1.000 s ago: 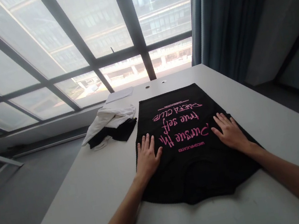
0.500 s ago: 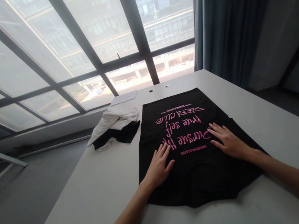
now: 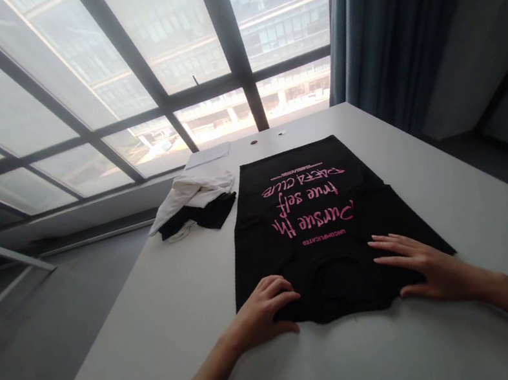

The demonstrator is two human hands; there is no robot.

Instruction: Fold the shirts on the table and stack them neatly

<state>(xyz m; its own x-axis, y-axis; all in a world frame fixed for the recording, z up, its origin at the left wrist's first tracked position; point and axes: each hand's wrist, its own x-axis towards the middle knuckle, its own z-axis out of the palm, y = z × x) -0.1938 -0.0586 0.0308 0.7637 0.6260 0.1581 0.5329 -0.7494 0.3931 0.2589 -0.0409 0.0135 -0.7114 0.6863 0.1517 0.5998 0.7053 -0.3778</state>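
A black T-shirt (image 3: 316, 205) with pink lettering lies spread flat on the white table, its neckline toward me and the print upside down from my side. My left hand (image 3: 268, 309) is over the near left shoulder edge, its fingers curved and apart from the thumb. Over the near right shoulder is my right hand (image 3: 424, 265), fingers stretched out and thumb by the shirt's near edge. Neither hand visibly grips the cloth.
To the left of the shirt, a crumpled heap of white and black clothes (image 3: 195, 203) lies on the white table (image 3: 160, 324). A flat white sheet (image 3: 208, 154) is near the far edge. Beyond are windows and a blue-grey curtain (image 3: 383, 29).
Both hands have slid back toward me, from beside the lettering to the shirt's near shoulder edges. The left fingers have curled more. The shirt still lies flat.
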